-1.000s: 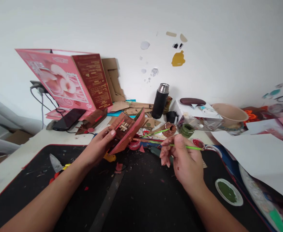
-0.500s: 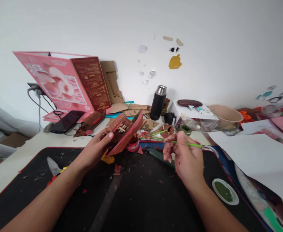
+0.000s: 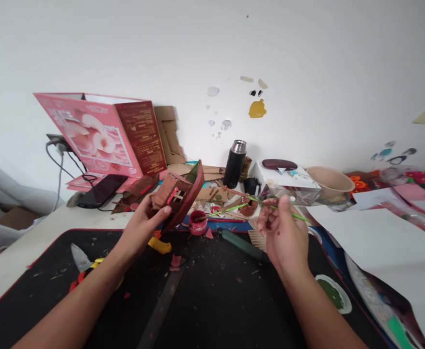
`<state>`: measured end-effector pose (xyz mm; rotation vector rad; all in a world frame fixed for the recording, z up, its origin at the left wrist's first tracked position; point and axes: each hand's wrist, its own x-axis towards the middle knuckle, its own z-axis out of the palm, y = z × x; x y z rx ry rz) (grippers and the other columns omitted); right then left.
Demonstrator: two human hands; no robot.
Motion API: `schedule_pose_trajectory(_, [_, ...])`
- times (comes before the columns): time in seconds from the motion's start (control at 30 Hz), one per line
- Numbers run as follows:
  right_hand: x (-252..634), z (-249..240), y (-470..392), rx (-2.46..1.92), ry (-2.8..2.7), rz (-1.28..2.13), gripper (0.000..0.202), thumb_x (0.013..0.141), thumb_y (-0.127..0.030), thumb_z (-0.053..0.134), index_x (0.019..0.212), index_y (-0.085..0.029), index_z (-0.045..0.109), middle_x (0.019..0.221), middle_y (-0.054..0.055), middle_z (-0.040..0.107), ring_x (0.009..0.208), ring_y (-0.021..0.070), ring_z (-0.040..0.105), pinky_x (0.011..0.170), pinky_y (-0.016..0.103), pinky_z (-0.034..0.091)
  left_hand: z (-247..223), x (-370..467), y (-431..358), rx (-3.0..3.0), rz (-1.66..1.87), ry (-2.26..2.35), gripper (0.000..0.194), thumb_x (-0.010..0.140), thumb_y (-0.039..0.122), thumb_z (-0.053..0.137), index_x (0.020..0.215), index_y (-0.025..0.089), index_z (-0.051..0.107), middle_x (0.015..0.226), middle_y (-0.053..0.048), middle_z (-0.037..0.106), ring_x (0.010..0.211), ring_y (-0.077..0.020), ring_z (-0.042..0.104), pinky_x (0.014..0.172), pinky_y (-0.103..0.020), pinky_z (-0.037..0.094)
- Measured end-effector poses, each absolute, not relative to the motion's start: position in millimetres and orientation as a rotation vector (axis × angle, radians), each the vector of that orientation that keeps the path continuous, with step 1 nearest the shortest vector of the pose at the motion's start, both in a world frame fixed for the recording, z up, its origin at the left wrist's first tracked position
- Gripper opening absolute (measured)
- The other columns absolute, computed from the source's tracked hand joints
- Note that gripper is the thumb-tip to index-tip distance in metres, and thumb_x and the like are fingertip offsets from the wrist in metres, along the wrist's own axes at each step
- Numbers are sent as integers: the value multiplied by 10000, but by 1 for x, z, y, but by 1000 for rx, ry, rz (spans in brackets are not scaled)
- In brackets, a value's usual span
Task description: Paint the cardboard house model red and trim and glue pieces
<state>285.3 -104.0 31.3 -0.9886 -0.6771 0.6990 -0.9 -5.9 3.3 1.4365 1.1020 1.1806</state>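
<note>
A reddish-brown model boat (image 3: 185, 201) with a small cabin is tilted up in my left hand (image 3: 143, 225), thumb on the near side of the cabin. My right hand (image 3: 283, 232) pinches a thin green-handled brush (image 3: 299, 216), whose tip points left over the clutter behind the mat. Paint stains mark the right fingers. Between the hands stands a small open jar of red paint (image 3: 198, 224), with another green brush (image 3: 230, 210) resting in it. A brown jar (image 3: 247, 206) sits just beyond the right fingertips.
On the black mat (image 3: 212, 300) lie a dark green tool (image 3: 241, 244), a metal ruler (image 3: 161, 305), pliers (image 3: 79, 278) and a dish of green paint (image 3: 334, 293). Behind are a black flask (image 3: 235, 165), a pink box (image 3: 96, 135), a phone (image 3: 101, 190) and cardboard scraps (image 3: 212, 172).
The boat has turned and shifted left, uncovering the red jar. My right hand's brush now points further left, with its tip away from the fingers. The whole view has shifted slightly.
</note>
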Motion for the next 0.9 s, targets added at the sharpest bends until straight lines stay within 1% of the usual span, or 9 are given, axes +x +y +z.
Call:
schedule_pose_trajectory(0.17, [281,27,-101,-1014,-696,722,549,868,-696,869,975,-165,777,714,15,729,419,100,564,349,207,357,2,0,-13,1539,1216,1067,718,750,651,928,1267,268,610,1323,-115,765,1281,-370,709,1090,-443,559])
schedule_pose_trajectory(0.33, [278,20,-102,-1041,-755,736,540,911,-699,832,999,-168,792,676,-5,702,380,93,543,329,190,343,-9,-5,-16,1838,1263,1108,696,793,564,907,1333,274,578,1326,-99,709,1300,-365,678,1139,-480,529])
schedule_pose_trajectory(0.4, [278,20,-102,-1034,-775,725,544,926,-714,807,977,-172,787,663,-7,695,389,101,562,340,192,366,-13,-8,-16,1948,1288,1133,690,799,545,901,1346,275,578,1323,-97,699,1279,-364,677,1117,-483,544])
schedule_pose_trajectory(0.5, [278,21,-103,-1027,-781,704,535,923,-709,813,942,-175,783,687,9,716,426,117,605,357,197,395,-14,-10,-16,2128,1297,1127,683,796,542,907,1337,275,586,1271,-97,712,1181,-353,702,1028,-475,589])
schedule_pose_trajectory(0.6, [276,24,-105,-1041,-791,670,525,931,-698,812,944,-174,786,706,23,732,455,126,623,367,204,402,-15,-10,-15,2295,1283,1072,617,840,531,878,1321,278,587,1254,-97,718,1130,-341,717,969,-457,606])
schedule_pose_trajectory(0.67, [274,26,-107,-1048,-806,635,511,957,-689,792,968,-178,789,737,29,741,477,128,632,383,211,419,-15,-10,-14,2383,1282,1055,578,877,498,853,1335,277,577,1257,-96,715,1126,-334,722,958,-448,606])
schedule_pose_trajectory(0.73, [272,28,-111,-1040,-825,592,481,976,-669,782,994,-188,788,791,34,756,500,130,644,399,219,437,-16,-10,-13,2458,1311,1036,591,894,467,847,1375,276,562,1269,-100,712,1134,-334,722,963,-448,603])
schedule_pose_trajectory(0.8, [269,29,-115,-1036,-858,544,431,999,-630,775,1017,-200,788,835,38,769,512,128,641,416,228,450,-15,-9,-13,2526,1352,997,615,908,442,845,1418,279,543,1297,-107,708,1152,-336,718,980,-454,595])
schedule_pose_trajectory(0.9, [264,27,-121,-1067,-956,462,352,1076,-546,704,1025,-211,795,829,43,768,519,129,621,440,247,463,-13,-7,-13,2603,1372,923,604,937,409,830,1442,292,519,1350,-113,698,1188,-336,704,1010,-455,576])
